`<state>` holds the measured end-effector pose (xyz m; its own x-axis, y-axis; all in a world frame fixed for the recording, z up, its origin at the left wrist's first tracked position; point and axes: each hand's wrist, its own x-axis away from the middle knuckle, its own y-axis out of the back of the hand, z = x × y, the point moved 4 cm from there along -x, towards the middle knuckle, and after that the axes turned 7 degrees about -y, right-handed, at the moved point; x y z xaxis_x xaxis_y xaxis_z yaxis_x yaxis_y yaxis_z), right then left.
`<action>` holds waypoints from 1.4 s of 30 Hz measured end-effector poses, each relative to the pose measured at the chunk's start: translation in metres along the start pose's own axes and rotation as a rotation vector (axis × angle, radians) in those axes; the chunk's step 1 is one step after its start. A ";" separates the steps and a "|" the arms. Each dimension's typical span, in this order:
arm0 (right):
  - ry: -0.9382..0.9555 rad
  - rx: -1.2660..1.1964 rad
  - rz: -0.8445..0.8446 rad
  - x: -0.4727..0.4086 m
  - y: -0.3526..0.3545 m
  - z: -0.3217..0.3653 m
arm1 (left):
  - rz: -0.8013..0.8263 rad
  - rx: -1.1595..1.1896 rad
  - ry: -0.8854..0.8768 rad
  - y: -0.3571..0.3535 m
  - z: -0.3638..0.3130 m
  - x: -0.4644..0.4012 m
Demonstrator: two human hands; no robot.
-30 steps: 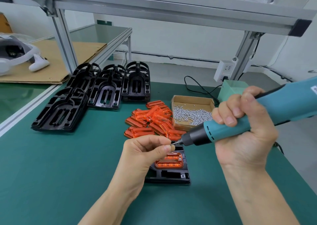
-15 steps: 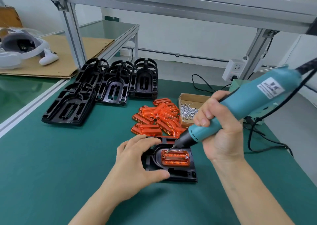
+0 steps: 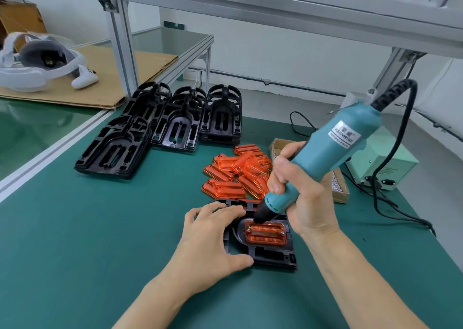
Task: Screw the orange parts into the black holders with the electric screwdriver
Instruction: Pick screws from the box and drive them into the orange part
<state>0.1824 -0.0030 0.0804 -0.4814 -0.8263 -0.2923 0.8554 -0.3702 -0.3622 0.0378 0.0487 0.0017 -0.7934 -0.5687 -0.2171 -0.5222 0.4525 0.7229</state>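
A black holder [image 3: 273,256] lies flat on the green mat in front of me with an orange part [image 3: 266,233] seated in it. My left hand [image 3: 210,241] grips the holder's left edge, fingers over the top and thumb along the near side. My right hand [image 3: 300,198] holds the teal electric screwdriver [image 3: 323,153] nearly upright, its black tip down on the orange part's top left corner. A screw head shows at the part's right side.
A pile of loose orange parts [image 3: 238,173] lies behind the holder. Stacked black holders [image 3: 160,130] stand at the back left. A cardboard box of screws [image 3: 338,185] and a pale green power unit [image 3: 383,163] sit at the right, with the screwdriver's cable [image 3: 380,203] looping over the mat.
My left hand left the screwdriver tip and dropped onto the holder's left edge. The screwdriver swung from nearly level to steeply upright and its tip came down on the orange part's corner.
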 end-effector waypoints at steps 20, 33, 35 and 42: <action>-0.052 0.109 0.184 -0.009 -0.010 -0.004 | -0.039 0.008 -0.014 -0.002 0.002 -0.001; -0.075 0.090 0.261 -0.010 -0.007 -0.007 | -0.030 0.031 0.001 -0.003 0.003 -0.002; -0.081 0.048 0.203 -0.011 -0.001 -0.006 | -0.024 0.019 0.006 -0.002 0.004 -0.003; -0.046 -0.123 -0.150 -0.019 0.035 0.023 | -0.037 0.044 -0.010 0.000 0.004 -0.003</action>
<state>0.2265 -0.0100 0.0939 -0.5901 -0.7854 -0.1870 0.7436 -0.4386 -0.5047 0.0387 0.0528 -0.0005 -0.7760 -0.5789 -0.2503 -0.5647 0.4610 0.6845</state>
